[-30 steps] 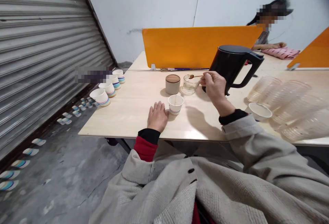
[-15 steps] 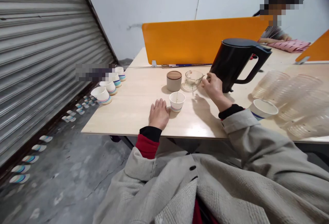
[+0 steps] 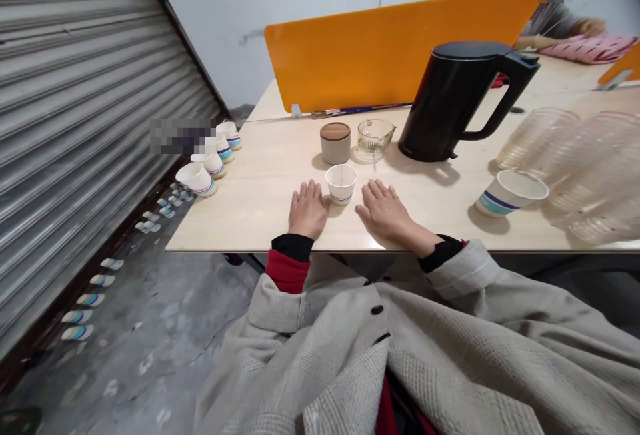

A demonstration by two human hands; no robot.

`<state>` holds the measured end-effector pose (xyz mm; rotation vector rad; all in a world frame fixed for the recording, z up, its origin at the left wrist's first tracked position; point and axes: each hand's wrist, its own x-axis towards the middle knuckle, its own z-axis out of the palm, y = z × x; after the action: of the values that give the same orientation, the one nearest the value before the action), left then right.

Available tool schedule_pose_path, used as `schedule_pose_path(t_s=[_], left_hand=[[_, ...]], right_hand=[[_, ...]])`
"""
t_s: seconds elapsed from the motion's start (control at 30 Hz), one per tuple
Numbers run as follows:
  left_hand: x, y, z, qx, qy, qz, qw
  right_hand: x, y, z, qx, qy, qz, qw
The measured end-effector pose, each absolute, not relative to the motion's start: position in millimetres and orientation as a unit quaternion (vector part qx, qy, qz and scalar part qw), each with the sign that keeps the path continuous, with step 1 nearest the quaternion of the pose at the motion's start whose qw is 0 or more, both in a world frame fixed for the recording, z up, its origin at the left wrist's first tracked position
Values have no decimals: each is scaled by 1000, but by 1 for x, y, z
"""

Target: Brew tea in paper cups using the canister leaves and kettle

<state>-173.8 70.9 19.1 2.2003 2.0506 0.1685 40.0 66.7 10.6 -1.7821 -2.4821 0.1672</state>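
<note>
My left hand (image 3: 309, 211) lies flat on the wooden table (image 3: 260, 222), fingers outstretched, just left of a small white paper cup (image 3: 341, 185). On the cup's other side my right hand (image 3: 385, 212) rests palm down with its fingers spread, holding nothing. Behind the cup stand a grey jar (image 3: 335, 148) with a wooden lid and a ribbed glass bowl (image 3: 375, 140), from whose rim a thin handle or stick end pokes out. A black electric kettle (image 3: 435, 112) stands upright behind my right hand.
Another paper cup (image 3: 510, 194) stands at right beside stacked clear plastic cups (image 3: 590, 168). Several paper cups (image 3: 197, 178) line the table's left edge; more are on the floor. Behind are brushes (image 3: 345, 111), an orange divider (image 3: 360, 62) and a person's arm (image 3: 555, 38) near pink cloth (image 3: 590, 48).
My right hand has left the glass bowl and come down flat on the table, right of the paper cup. My left hand stays in place. The view has shifted slightly.
</note>
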Motion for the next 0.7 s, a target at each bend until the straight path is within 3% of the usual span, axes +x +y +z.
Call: schedule_pose_path(t_s=[0.7], left_hand=[[-176, 70, 17, 739, 668, 54, 72]], right_hand=[[39, 68, 12, -589, -805, 63, 29]])
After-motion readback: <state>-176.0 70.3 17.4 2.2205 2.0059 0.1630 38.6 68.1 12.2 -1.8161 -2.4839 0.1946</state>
